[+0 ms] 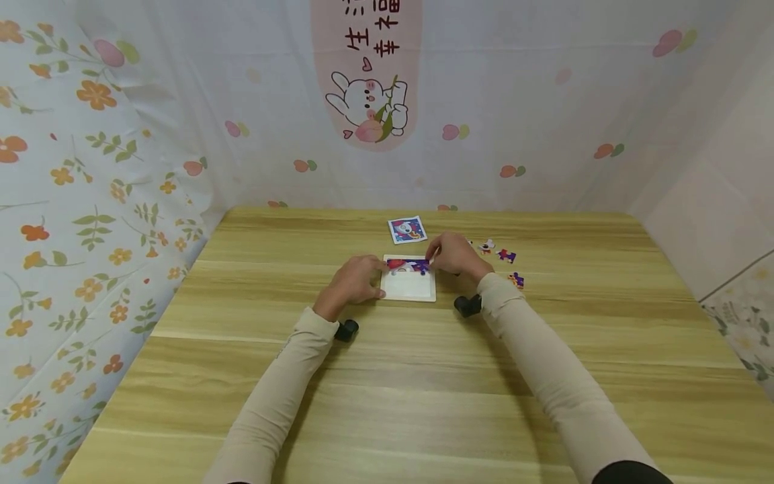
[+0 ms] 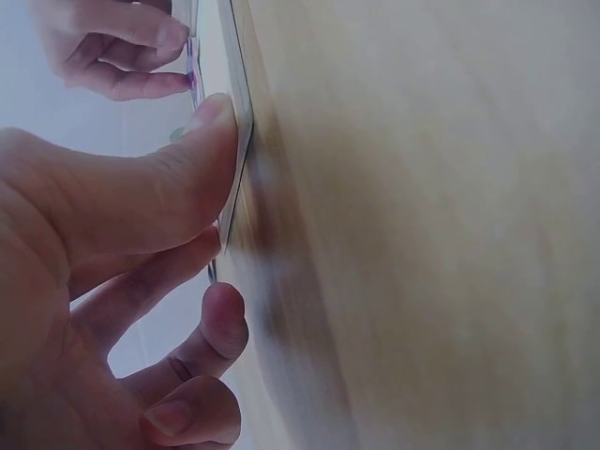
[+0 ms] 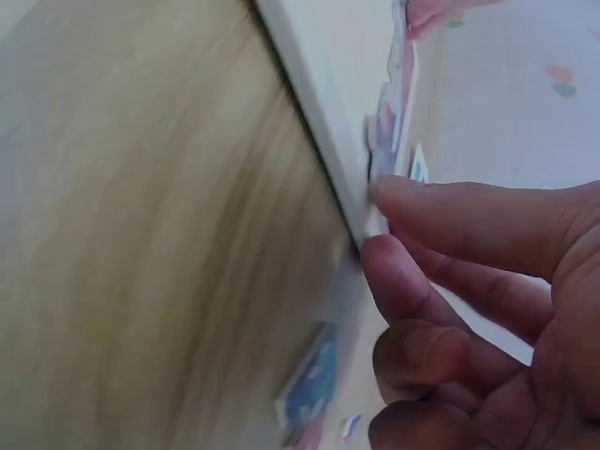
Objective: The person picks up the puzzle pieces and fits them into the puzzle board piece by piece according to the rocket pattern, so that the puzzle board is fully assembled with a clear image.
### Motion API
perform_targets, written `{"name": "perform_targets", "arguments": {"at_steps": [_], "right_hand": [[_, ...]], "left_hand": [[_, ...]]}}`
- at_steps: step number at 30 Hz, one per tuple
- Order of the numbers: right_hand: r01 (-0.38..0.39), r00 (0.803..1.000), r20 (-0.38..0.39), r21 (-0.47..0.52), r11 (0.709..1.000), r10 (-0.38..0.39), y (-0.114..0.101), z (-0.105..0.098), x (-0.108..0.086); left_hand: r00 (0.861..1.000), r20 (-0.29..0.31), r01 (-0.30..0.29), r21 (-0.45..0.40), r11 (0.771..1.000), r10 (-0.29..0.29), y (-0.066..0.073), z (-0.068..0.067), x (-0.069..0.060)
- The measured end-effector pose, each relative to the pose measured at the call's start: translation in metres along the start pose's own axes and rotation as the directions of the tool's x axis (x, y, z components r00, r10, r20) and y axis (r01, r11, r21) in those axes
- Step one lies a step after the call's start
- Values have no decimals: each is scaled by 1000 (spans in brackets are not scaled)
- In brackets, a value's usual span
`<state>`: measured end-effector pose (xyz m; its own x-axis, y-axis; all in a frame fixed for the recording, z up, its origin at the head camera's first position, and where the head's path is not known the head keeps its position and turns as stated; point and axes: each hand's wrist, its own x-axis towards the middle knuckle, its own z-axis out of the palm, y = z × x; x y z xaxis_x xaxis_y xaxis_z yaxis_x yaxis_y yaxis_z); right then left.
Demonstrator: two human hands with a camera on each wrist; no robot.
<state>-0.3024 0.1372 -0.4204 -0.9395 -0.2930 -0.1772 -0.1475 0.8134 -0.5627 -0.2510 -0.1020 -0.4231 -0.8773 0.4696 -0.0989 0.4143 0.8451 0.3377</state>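
Observation:
A white-framed puzzle board (image 1: 408,288) lies flat on the table, with joined jigsaw pieces (image 1: 406,266) in purple, red and white along its far side. My left hand (image 1: 355,279) grips the board's left side, its thumb on the near left edge. At the far right corner my right hand (image 1: 455,255) pinches the board's rim between thumb and index finger. In the right wrist view the right thumb (image 3: 450,206) lies against the end of the row of pieces; the other fingers are curled. Whether it also holds a piece I cannot tell.
Behind the board lies a square picture card (image 1: 408,230). Several loose pieces lie right of it, among them a purple piece (image 1: 506,255) and an orange and purple piece (image 1: 516,279). A printed cloth (image 1: 471,168) hangs at the wooden table's (image 1: 387,390) far edge.

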Motion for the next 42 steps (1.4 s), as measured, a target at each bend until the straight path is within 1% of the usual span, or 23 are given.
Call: {"name": "perform_targets", "arguments": {"at_steps": [2,6,12,17,21,28,31,36,38,42], "right_hand": [[10,1000,9,6,1000,-10,0,-1,-1],[44,999,-5,-5,999,-44,1,1,-1],[52,998,-33,-15,999,-52,-1,5,-3],[47,997,-53,-34,998,-49,-3,6,-4],[25,997,-69,-56,998,-29,-3,8,-5],[5,997,-73,-66,998,-10,-4,11,-6],[16,997,-73,-66,998,-21,-4,10,-7],[61,998,-31,-74,995,-63,2,0,-8],[59,998,-23,-44,997,-60,5,-9,-9],[58,996,-63,-2,998,-58,18,-29,-9]], "left_hand": [[1000,-3,3,3,1000,-3,1,-1,-1],[1000,-6,1,10,1000,-1,1,-2,-1],[1000,-2,7,-9,1000,-7,1,0,0],[1000,-11,11,-23,1000,-11,1,0,0],[1000,-13,21,-42,999,-22,1,0,0],[1000,10,-4,9,1000,4,-1,1,0],[1000,16,-3,3,1000,3,-2,2,0],[1000,17,-10,2,1000,10,-3,2,1],[1000,15,-19,8,1000,19,-3,2,1],[1000,9,-19,4,1000,19,-2,1,3]]}}
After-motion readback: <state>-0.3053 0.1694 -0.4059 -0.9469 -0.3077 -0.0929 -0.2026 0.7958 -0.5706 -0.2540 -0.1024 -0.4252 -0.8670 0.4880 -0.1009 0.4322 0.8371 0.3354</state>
